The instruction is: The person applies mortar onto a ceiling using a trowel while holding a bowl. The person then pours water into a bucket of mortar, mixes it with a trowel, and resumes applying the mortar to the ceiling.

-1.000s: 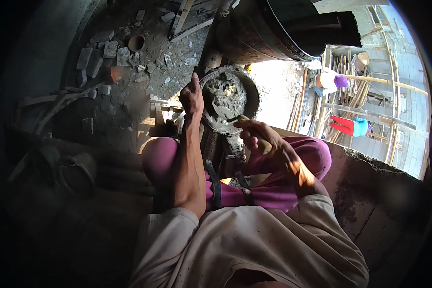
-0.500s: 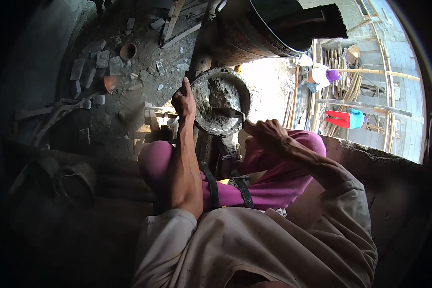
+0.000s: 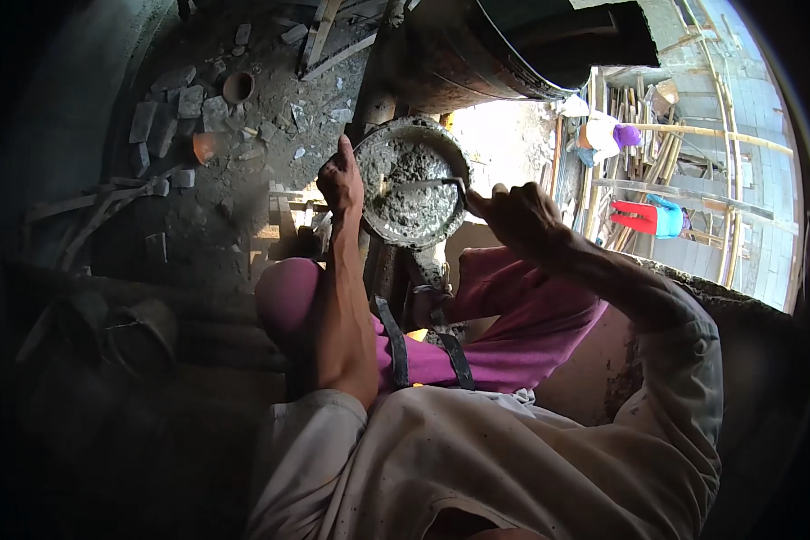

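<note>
A round bucket (image 3: 450,142) of wet grey mortar (image 3: 412,219) is in front of me, its rim caked. My left hand (image 3: 341,183) is closed at the bucket's left rim, thumb pointing up; its fingertips are partly hidden. From the right, my right hand (image 3: 524,219) grips a trowel (image 3: 420,185) by the handle. Its blade lies across the middle of the bucket, edge in the mortar. My legs in pink trousers are bent below the bucket.
Beyond the bucket stands a large rusty drum (image 3: 459,67). Loose bricks (image 3: 162,130) and a clay-coloured pot (image 3: 238,87) lie on the rubble floor at left. Two people (image 3: 607,137) are among bamboo poles (image 3: 661,175) at far right. A rough wall edge (image 3: 720,290) runs on my right.
My right hand has moved slightly up and right, with the wrist turned. The trowel blade now lies flatter and higher across the mortar. My left hand stays at the rim.
</note>
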The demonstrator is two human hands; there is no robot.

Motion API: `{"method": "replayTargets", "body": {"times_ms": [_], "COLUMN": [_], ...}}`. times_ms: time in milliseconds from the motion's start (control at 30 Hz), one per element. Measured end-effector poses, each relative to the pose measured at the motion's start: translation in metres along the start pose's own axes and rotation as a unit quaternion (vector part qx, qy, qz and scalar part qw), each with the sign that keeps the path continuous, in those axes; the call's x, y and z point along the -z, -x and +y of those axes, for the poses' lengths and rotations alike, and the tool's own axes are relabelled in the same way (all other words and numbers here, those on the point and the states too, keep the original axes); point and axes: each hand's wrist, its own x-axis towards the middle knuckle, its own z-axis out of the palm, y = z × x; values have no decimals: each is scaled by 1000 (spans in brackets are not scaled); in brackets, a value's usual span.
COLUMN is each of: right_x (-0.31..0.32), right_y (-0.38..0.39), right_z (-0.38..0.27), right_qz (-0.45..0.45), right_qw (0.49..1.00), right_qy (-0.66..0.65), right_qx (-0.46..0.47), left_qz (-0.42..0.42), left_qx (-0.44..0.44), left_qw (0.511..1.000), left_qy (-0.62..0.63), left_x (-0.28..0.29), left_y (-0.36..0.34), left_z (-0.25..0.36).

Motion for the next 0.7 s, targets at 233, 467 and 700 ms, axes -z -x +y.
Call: {"method": "replayTargets", "body": {"times_ms": [233,467,700], "right_x": [-95,-140,-58], "right_y": [-49,-39,-6], "right_z": [41,-32,-22], "right_qz": [-201,-197,-171], "right_qw": [933,336,155], "right_qy": [-260,-915,-947], "right_qx": [-146,-103,-222], "left_qz": [-15,2,0], "left_qx": [-4,-4,-6], "left_qw": [1000,1000,998], "left_qy": [7,13,57], "left_x": [-18,-27,-23], "left_y": [-1,-2,2], "left_z": [2,-3,2]}}
